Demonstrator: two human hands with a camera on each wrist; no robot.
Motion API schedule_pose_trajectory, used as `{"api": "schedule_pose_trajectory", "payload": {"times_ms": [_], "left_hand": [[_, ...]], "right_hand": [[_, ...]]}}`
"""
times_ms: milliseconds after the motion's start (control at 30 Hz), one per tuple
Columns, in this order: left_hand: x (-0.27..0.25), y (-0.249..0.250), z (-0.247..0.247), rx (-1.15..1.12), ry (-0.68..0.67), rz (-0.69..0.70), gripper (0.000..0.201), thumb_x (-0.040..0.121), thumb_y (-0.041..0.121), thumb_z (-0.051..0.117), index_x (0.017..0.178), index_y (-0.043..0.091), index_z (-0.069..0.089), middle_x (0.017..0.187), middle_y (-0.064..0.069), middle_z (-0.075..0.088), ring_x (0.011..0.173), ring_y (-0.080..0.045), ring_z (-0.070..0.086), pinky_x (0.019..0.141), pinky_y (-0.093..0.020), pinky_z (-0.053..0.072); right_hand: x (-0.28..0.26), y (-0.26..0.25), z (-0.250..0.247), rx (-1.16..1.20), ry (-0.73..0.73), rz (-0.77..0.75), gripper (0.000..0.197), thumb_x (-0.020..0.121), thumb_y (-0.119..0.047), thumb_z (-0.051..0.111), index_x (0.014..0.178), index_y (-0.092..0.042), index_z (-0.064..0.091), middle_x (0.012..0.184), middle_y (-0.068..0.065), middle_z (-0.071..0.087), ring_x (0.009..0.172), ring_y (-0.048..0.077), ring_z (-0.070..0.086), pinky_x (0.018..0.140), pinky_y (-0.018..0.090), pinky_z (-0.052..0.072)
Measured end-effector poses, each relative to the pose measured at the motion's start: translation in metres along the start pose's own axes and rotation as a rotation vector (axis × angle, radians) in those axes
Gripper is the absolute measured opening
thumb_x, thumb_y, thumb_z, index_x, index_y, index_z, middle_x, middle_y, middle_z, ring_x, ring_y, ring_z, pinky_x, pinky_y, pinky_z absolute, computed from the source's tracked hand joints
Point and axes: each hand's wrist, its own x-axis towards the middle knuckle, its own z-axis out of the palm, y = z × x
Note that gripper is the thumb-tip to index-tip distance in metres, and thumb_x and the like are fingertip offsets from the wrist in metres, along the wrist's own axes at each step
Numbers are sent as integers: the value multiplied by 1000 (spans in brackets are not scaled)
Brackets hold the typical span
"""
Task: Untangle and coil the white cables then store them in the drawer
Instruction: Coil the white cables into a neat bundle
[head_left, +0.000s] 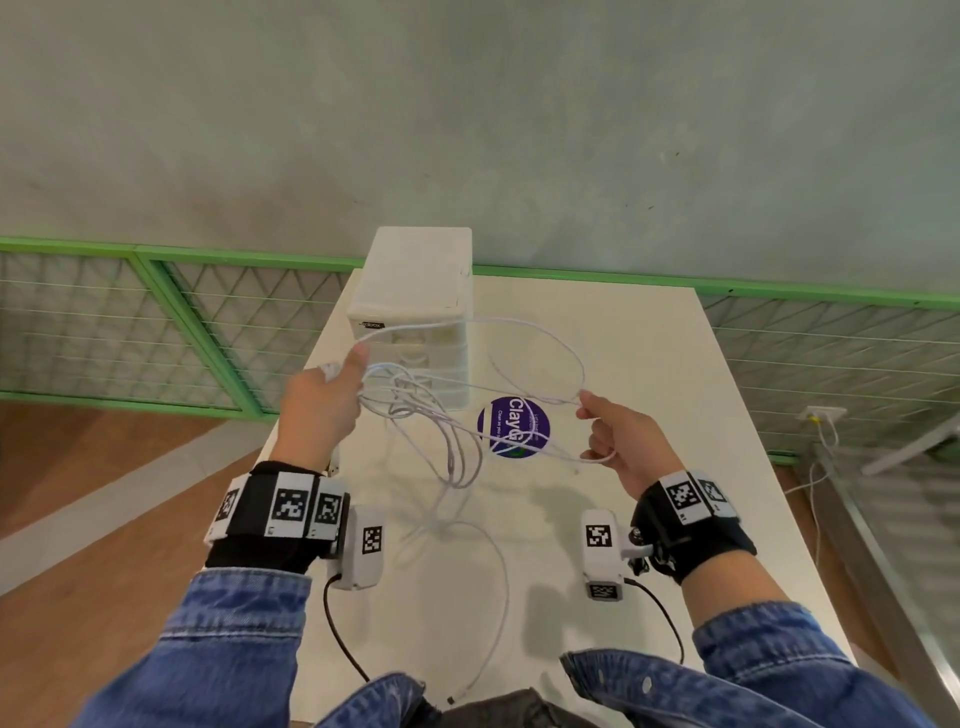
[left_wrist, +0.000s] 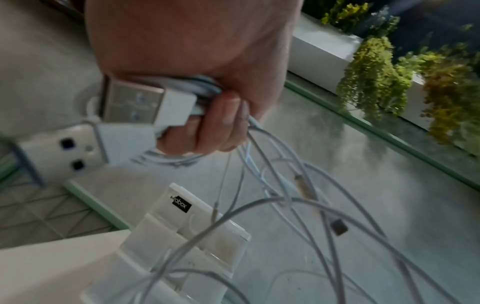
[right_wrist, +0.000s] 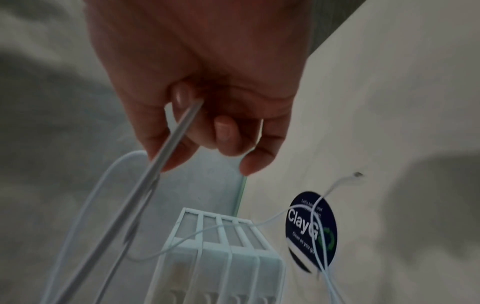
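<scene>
Both hands hold white cables (head_left: 457, 431) up above the white table (head_left: 675, 467). My left hand (head_left: 324, 402) grips a bundle of loops; its wrist view shows curled fingers (left_wrist: 221, 121) round several strands and a USB plug (left_wrist: 145, 105). My right hand (head_left: 613, 436) pinches one strand (right_wrist: 171, 139) of the same tangle, stretched out to the right. A wide loop (head_left: 545, 338) arches between the hands. Loose cable (head_left: 498, 571) trails down over the table to a plug at the near edge. The white drawer unit (head_left: 415, 312) stands behind the hands, its drawers closed.
A round purple sticker (head_left: 511, 426) lies on the table right of the drawer unit. A green mesh railing (head_left: 156, 322) runs behind the table, with a grey wall beyond. Wooden floor lies at the left; a wall socket with a cord (head_left: 823, 415) is at the right.
</scene>
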Motion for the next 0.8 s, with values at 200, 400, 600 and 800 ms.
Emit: {"api": "schedule_pose_trajectory", "payload": {"times_ms": [200,400,600,800], "left_hand": [[6,-7,-6,-103,60,-86,79,85,59,56,124,-10,51,60,-11,51,48,-22,46,51,-32,36],[12,-6,-13,-209,185,-110,52,88,56,54,64,10,46,57,-9,45,52,-26,41,52,-31,35],[13,-4,-10,-294,186,-107,46,91,52,52,67,14,41,56,-6,40,29,-6,34,31,-15,26],[9,10,3,-268,14,-93,44,87,57,55,73,17,42,53,-1,34,43,-13,30,39,-21,25]], "right_hand": [[7,7,-9,-148,228,-105,28,92,-34,56,77,-12,65,56,0,39,53,13,38,60,29,47],[25,24,-36,-71,499,-17,33,97,-32,45,71,-16,58,64,0,48,57,13,44,58,30,49],[42,39,-59,-18,558,172,31,97,-28,41,73,-15,54,68,1,46,60,16,44,53,29,43],[44,38,-42,-655,355,111,30,95,-18,46,117,-2,59,114,19,59,106,30,55,94,35,41]]}}
